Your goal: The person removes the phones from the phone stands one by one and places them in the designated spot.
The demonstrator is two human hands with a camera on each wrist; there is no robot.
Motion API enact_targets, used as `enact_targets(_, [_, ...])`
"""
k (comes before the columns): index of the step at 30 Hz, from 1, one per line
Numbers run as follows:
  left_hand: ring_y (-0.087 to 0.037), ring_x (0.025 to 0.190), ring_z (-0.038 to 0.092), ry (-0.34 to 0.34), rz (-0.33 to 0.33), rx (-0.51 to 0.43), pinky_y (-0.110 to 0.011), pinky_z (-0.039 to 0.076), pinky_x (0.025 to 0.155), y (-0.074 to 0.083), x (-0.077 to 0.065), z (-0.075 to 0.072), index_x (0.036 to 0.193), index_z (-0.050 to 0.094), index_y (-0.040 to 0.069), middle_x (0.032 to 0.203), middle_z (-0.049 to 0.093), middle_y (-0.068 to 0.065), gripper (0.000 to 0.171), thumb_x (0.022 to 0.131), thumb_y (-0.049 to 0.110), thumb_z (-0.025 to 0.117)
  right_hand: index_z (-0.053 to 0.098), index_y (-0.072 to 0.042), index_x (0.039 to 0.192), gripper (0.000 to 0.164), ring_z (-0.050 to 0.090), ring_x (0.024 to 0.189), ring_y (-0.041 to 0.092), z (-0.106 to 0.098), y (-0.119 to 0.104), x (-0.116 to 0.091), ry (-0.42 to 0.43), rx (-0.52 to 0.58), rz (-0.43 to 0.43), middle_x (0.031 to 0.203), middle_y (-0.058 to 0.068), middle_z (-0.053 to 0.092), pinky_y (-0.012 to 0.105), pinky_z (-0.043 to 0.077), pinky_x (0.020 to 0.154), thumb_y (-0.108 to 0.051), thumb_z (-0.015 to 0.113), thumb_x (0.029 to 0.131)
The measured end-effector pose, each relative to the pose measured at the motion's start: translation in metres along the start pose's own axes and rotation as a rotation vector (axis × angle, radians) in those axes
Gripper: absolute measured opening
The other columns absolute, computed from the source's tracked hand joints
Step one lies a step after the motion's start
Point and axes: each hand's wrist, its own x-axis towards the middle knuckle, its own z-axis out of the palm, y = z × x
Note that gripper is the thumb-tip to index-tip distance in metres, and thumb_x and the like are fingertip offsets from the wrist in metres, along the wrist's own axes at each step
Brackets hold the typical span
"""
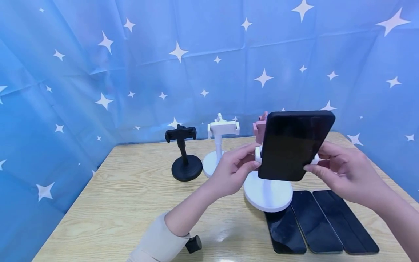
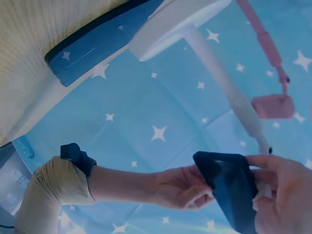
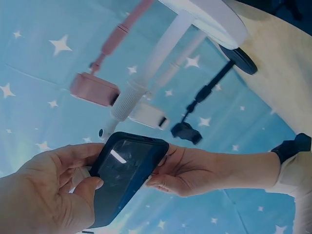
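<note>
A black smartphone (image 1: 294,145) stands upright and slightly tilted in the clamp of a white phone stand (image 1: 268,193), its dark screen toward me. At the phone's left edge, my left hand (image 1: 232,170) pinches the white clamp arm (image 1: 258,155) between thumb and fingers. My right hand (image 1: 348,171) grips the opposite clamp arm (image 1: 315,159), its thumb at the phone's lower right edge. Most of the clamp is hidden behind the phone. The white stem (image 3: 165,48) runs from the round base to behind the phone in the right wrist view.
Behind stand a black phone stand (image 1: 186,165), a smaller white one (image 1: 224,128) and a pink one (image 1: 259,131) partly covered by the phone. Three dark phones (image 1: 284,233) (image 1: 315,222) (image 1: 345,222) lie side by side at the right front. A blue starred curtain (image 1: 209,72) hangs beyond the wooden table (image 1: 131,203).
</note>
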Motion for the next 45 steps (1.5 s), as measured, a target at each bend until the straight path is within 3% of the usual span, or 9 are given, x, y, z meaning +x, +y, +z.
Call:
enact_targets(4, [-0.024,0.095,0.063,0.0,0.018,0.024,-0.026,0.051,0.08,0.006,-0.011,-0.012,0.121,0.05,-0.011,0.111,0.058,-0.022,0.033,0.088,-0.008,0.051,0.053,0.003,0.123,0.062,0.056,0.074,-0.001,0.012,-0.003,0.005,-0.025,0.087,-0.073,0.113,-0.018,0.059,0.009,0.047,0.062,0.022,0.066,0.066])
enact_targets(10, [-0.025,0.094,0.064,0.007,0.023,0.054,-0.028,0.052,0.08,0.008,-0.029,-0.027,0.119,0.05,-0.012,0.109,0.058,-0.022,0.034,0.086,-0.01,0.053,0.056,-0.002,0.12,0.056,0.051,0.062,0.004,0.03,-0.007,0.01,-0.035,0.205,-0.087,0.107,-0.013,0.062,0.017,0.038,0.047,0.02,0.064,0.069])
enact_targets(16, [-0.019,0.077,0.059,0.024,0.088,0.104,-0.025,0.052,0.067,0.005,-0.041,-0.036,0.111,0.054,-0.011,0.087,0.057,-0.016,0.028,0.084,-0.013,0.055,0.058,-0.003,0.119,0.06,0.048,0.061,0.005,0.043,-0.009,0.015,-0.05,0.249,-0.099,0.102,-0.008,0.063,0.018,0.037,0.046,0.025,0.062,0.066])
enact_targets(19, [-0.016,0.072,0.053,0.02,0.092,0.111,-0.024,0.049,0.06,0.004,-0.044,-0.038,0.109,0.055,-0.01,0.084,0.056,-0.014,0.025,0.084,-0.012,0.054,0.058,-0.003,0.118,0.061,0.048,0.061,0.005,0.047,-0.009,0.014,-0.055,0.258,-0.096,0.099,-0.007,0.064,0.019,0.037,0.046,0.026,0.062,0.065])
enact_targets(24, [-0.014,0.075,0.056,0.014,0.062,0.155,-0.024,0.052,0.065,0.006,-0.049,-0.038,0.112,0.056,-0.009,0.089,0.059,-0.014,0.028,0.084,-0.009,0.057,0.059,-0.005,0.116,0.058,0.046,0.059,0.005,0.053,-0.007,0.01,-0.061,0.259,-0.079,0.089,-0.004,0.063,0.019,0.036,0.043,0.024,0.063,0.065])
enact_targets(29, [-0.014,0.073,0.058,0.007,0.074,0.167,-0.023,0.052,0.063,0.006,-0.053,-0.037,0.111,0.055,-0.009,0.087,0.058,-0.013,0.029,0.082,-0.01,0.058,0.059,-0.006,0.113,0.057,0.047,0.06,0.005,0.056,-0.004,0.004,-0.054,0.28,-0.093,0.081,-0.003,0.061,0.018,0.037,0.045,0.024,0.063,0.064])
enact_targets(38, [-0.012,0.069,0.055,-0.002,0.1,0.197,-0.02,0.051,0.061,0.005,-0.055,-0.037,0.11,0.056,-0.008,0.083,0.058,-0.012,0.028,0.082,-0.007,0.059,0.062,-0.009,0.109,0.049,0.049,0.064,0.005,0.063,0.0,-0.002,-0.02,0.321,-0.117,0.087,-0.006,0.065,0.018,0.038,0.048,0.016,0.069,0.067])
enact_targets(45, [-0.014,0.074,0.064,-0.008,0.092,0.178,-0.023,0.053,0.068,0.005,-0.055,-0.041,0.111,0.055,-0.01,0.085,0.06,-0.014,0.032,0.079,-0.009,0.062,0.062,-0.007,0.11,0.048,0.049,0.067,0.005,0.068,0.001,-0.003,0.01,0.31,-0.1,0.09,-0.007,0.066,0.019,0.037,0.05,0.014,0.069,0.068])
